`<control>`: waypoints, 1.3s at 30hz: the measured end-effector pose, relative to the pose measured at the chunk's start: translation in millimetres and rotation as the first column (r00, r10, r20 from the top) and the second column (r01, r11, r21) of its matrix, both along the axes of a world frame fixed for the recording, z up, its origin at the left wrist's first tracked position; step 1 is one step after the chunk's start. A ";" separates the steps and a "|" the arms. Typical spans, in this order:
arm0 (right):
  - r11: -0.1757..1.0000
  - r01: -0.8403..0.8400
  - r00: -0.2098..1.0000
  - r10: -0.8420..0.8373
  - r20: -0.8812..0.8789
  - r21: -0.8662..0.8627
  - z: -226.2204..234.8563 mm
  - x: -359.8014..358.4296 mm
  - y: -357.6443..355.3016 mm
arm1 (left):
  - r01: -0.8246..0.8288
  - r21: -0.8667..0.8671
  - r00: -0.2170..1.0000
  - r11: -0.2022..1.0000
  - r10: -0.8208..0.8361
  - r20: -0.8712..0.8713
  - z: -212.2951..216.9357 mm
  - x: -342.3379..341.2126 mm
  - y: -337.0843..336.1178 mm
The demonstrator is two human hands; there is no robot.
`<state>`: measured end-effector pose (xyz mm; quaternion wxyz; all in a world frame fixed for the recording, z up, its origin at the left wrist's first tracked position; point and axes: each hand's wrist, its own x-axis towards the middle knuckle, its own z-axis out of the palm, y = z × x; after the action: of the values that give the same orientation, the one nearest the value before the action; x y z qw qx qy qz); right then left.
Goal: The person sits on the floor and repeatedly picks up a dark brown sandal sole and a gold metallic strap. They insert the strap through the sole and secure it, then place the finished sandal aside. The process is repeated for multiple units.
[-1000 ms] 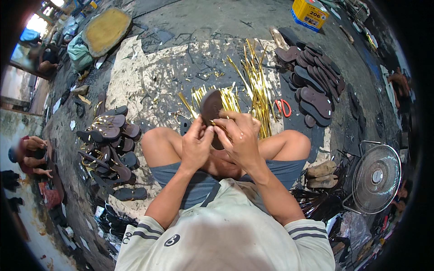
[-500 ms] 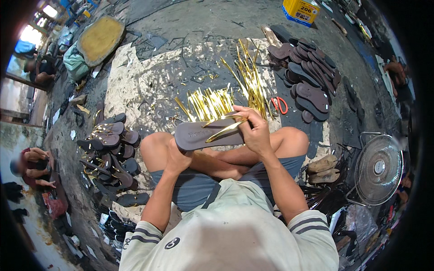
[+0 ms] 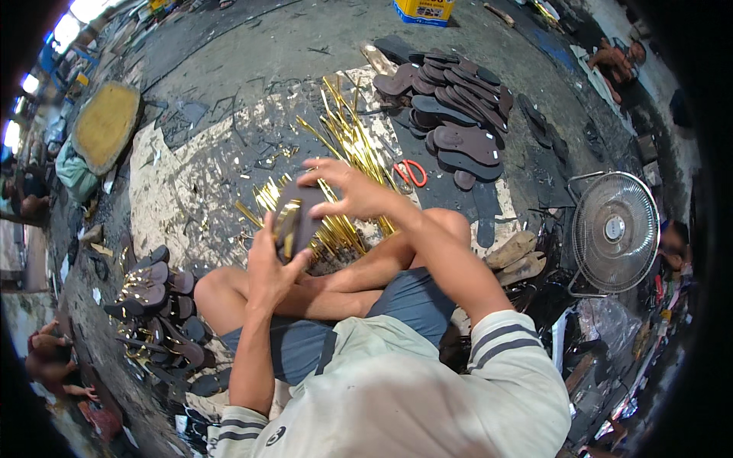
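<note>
The left hand [image 3: 269,263] grips the lower end of a dark brown flat rubber sandal sole [image 3: 299,217]; the right hand [image 3: 350,189] clasps its top edge, above shiny gold straps [image 3: 347,149].

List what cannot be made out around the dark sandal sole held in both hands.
- Head view: most of the dark brown flat sandal sole is covered by the left hand and right hand.
- The gold strap attachment is too small to tell.
- The lower pile of finished sandals blurs near the rim.

Left hand [image 3: 269,263] and right hand [image 3: 347,191] grip a dark sandal sole [image 3: 299,217] (gold strap attached) above gold strips [image 3: 347,145].
</note>
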<state>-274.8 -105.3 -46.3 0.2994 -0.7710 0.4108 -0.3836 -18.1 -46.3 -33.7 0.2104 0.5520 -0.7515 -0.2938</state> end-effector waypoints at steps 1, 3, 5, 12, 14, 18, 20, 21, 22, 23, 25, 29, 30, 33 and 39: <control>0.999 0.039 0.998 -0.039 -0.054 -0.015 -15.0 -20.2 -16.5 | -0.059 -0.008 0.985 0.998 0.057 -0.161 -1.3 8.4 -2.7; 0.870 0.458 0.855 -0.375 -0.359 0.181 -79.7 -92.0 -39.6 | -0.116 0.274 0.784 0.955 0.257 -0.564 -2.1 9.8 -7.2; 0.517 0.780 0.582 -0.391 -0.713 0.353 -136.6 -165.6 -38.8 | -0.016 0.413 0.521 0.911 0.360 -0.774 -9.5 13.0 -19.3; 0.342 0.901 0.383 -0.342 -0.858 0.266 -181.1 -142.2 -42.6 | 0.012 0.534 -0.024 0.845 0.534 -0.845 6.5 32.4 -28.4; 0.359 0.911 0.357 -0.441 -0.823 0.203 -183.8 -163.1 -37.7 | 0.058 0.489 -0.036 0.870 0.492 -0.870 5.5 27.8 -40.9; 0.557 0.818 0.551 -0.690 -0.470 0.143 -123.0 -137.9 -47.7 | -0.051 0.493 -0.057 0.869 0.490 -0.870 2.4 42.1 -61.6; 0.718 0.592 0.778 -0.628 -0.027 0.367 -84.9 -74.0 -36.9 | -0.128 0.452 -0.052 0.883 0.449 -0.892 -1.1 47.2 -68.3; 0.731 0.471 0.823 -0.566 0.054 0.494 -68.8 -44.6 -23.2 | -0.139 0.433 -0.060 0.891 0.429 -0.901 -0.8 45.9 -72.3; 0.720 0.334 0.848 -0.512 0.140 0.608 -55.5 -15.5 -2.1 | -0.148 0.418 -0.063 0.896 0.413 -0.908 -0.4 44.2 -73.3; 0.686 0.138 0.879 -0.417 0.230 0.715 -40.3 6.3 19.8 | -0.157 0.415 -0.071 0.896 0.409 -0.910 4.9 39.4 -74.0; 0.765 0.005 0.932 -0.237 0.274 0.644 -39.8 40.8 51.4 | -0.186 0.367 -0.064 0.911 0.362 -0.930 6.4 24.4 -79.9; 0.794 0.014 0.996 -0.067 0.065 0.607 10.4 74.7 42.9 | -0.187 0.331 -0.023 0.925 0.333 -0.943 3.0 20.5 -78.0; 0.804 0.011 0.997 -0.054 0.055 0.594 14.6 79.7 38.3 | -0.179 0.322 -0.013 0.930 0.325 -0.946 4.6 18.8 -77.4; 0.798 0.019 0.997 -0.059 0.046 0.603 12.4 86.7 30.1 | -0.203 0.321 -0.033 0.925 0.321 -0.946 12.4 12.6 -72.6; 0.930 0.099 0.985 -0.143 0.100 0.353 -24.0 80.7 20.8 | -0.247 0.357 0.011 0.901 0.372 -0.928 6.4 53.0 -79.1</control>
<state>-194.1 -84.6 -70.3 0.4312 -0.6542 0.4991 -0.3702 34.9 -125.4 -27.2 0.6901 0.3689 -0.2585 -0.5665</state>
